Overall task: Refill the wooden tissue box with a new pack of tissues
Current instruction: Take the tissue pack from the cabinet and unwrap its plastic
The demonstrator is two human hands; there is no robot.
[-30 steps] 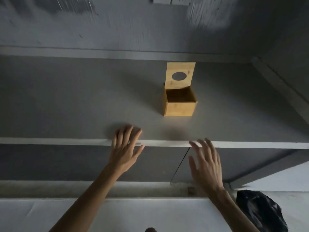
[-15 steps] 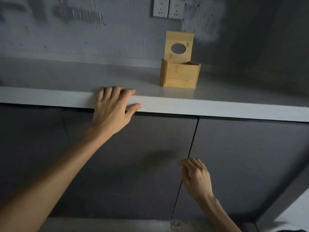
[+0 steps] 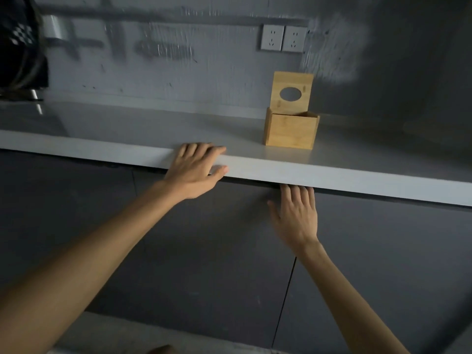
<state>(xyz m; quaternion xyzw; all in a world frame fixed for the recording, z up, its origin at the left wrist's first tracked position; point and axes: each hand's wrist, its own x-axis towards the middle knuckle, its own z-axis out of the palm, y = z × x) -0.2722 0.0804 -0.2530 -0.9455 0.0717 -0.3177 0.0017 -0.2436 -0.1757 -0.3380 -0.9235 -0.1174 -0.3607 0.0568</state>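
The wooden tissue box (image 3: 291, 132) stands on the grey countertop (image 3: 143, 129), right of centre, with its lid (image 3: 293, 93) flipped up against the wall; the lid has an oval hole. From this low angle the inside of the box is hidden. My left hand (image 3: 196, 169) rests flat over the counter's front edge, left of the box, holding nothing. My right hand (image 3: 296, 213) lies against the top of the dark cabinet door (image 3: 217, 251), fingertips tucked under the counter's lip. No pack of tissues is in view.
Two white wall sockets (image 3: 283, 38) sit on the grey wall above the box. A dark hanging object (image 3: 20, 47) and some metal item are at the far left of the counter. A vertical seam (image 3: 287, 295) separates two cabinet doors below my right hand.
The view has dropped lower, facing the cabinet front. My right hand has risen from mid-door to the door's top edge under the counter. My left hand stays on the counter edge.
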